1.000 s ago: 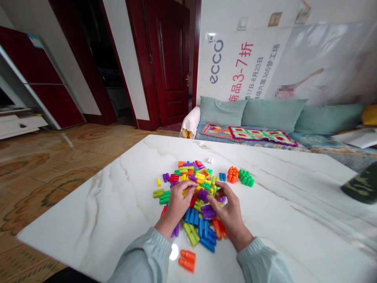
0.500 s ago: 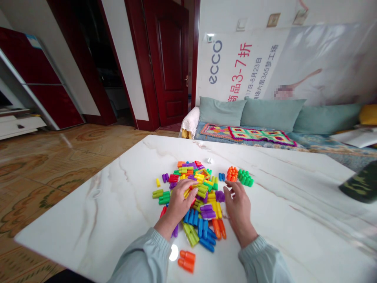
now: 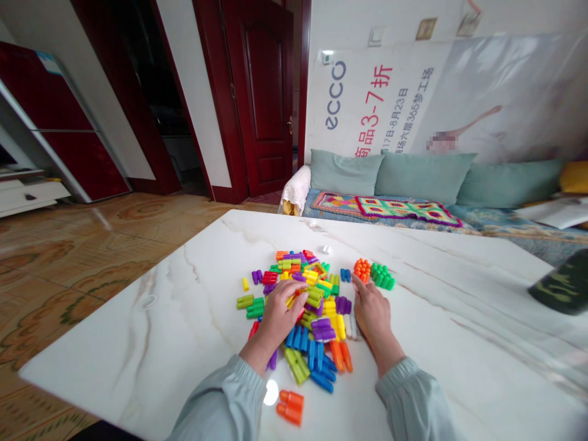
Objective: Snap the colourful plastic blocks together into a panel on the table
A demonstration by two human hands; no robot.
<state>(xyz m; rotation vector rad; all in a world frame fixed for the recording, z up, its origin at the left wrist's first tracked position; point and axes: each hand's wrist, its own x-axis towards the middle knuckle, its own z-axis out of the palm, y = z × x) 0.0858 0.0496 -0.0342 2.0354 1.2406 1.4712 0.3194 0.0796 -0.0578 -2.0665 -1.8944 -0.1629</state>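
Note:
Brightly coloured plastic pieces with rounded ends lie in a loose pile (image 3: pixel 323 329) on the white marbled table (image 3: pixel 193 318). Over the pile's left side rests my left hand (image 3: pixel 278 312), thumb and fingers apart, nearest to a yellow-green piece (image 3: pixel 315 296); pieces show between them. My right hand (image 3: pixel 373 312) is at the pile's right edge, holding nothing visible. Its index finger stretches to the near side of an upright orange cluster (image 3: pixel 362 270). Beside that cluster stands a green one (image 3: pixel 383 276), and a blue piece (image 3: pixel 345 275) lies on its left.
An orange piece (image 3: pixel 290 407) lies near the front edge. A small white object (image 3: pixel 326 250) is behind the pile. At the far right stands a dark camouflage-patterned object (image 3: pixel 563 285). A sofa with green cushions (image 3: pixel 425 174) is beyond the table.
My right hand has turned slightly, its index finger now stretched toward the orange cluster. Whitish pieces beside it show more clearly. My left hand has barely moved.

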